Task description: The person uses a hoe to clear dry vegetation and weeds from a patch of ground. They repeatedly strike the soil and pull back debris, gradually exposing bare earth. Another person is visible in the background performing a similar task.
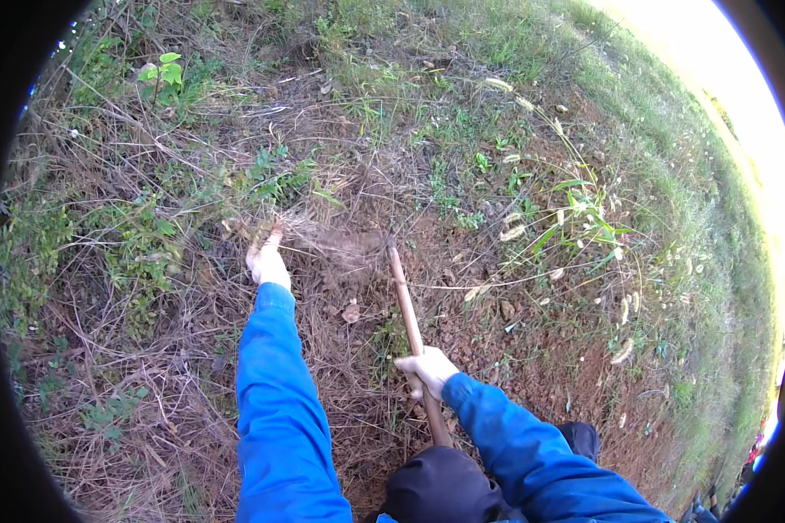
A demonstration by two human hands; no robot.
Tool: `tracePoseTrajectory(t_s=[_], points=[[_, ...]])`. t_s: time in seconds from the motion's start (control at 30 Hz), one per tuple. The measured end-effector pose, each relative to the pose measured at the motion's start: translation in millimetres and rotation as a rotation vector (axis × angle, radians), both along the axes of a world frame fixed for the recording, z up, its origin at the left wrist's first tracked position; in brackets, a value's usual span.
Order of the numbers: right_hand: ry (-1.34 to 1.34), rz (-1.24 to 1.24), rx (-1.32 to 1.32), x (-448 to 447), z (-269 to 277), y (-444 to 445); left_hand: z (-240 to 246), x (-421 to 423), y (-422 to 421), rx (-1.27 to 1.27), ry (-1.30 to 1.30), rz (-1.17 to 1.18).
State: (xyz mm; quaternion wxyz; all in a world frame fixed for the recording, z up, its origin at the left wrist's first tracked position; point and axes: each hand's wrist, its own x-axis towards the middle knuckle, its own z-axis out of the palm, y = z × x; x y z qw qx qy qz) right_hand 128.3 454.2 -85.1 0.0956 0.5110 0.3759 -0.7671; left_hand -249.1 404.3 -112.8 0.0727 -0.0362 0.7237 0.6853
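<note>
My right hand point(430, 371), in a pale glove, is closed around the wooden handle point(405, 301) of a long-handled tool. The handle slants up from beside my knee to a head at its far end. That head point(387, 240) is blurred among dry grass, so its exact shape cannot be told. My left hand point(268, 260), gloved as well, reaches forward on the left. Its fingers are closed on a clump of dry grass point(294, 222), whose blurred stalks spread right towards the tool's head. Both forearms wear blue sleeves.
Reddish bare soil point(530, 327) lies on the right, matted dry stems point(131, 392) on the left. A foxtail grass clump point(589, 216) leans over the soil. A small stone point(350, 312) sits between my arms. My dark-clothed knee point(441, 484) is at the bottom.
</note>
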Motion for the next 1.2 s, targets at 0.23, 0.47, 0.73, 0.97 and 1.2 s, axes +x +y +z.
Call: tracePoseTrajectory(t_s=[0.23, 0.47, 0.73, 0.97, 1.2], points=[[0.030, -0.004, -0.174, 47, 34, 5, 20, -9, -12, 0.134, -0.051, -0.005], [0.154, -0.012, -0.075, 61, 72, 6, 67, 16, -90, 0.031, 0.087, 0.049], [0.280, -0.143, -0.019, 87, 97, 5, 191, 23, -206, 0.363, 0.558, 0.007], [0.319, -0.066, -0.041, 96, 112, -18, 251, 23, -303, -0.434, 0.533, 0.073], [0.300, 0.020, 0.019, 144, 120, -32, 202, 65, -249, -1.332, 0.292, 0.136]])
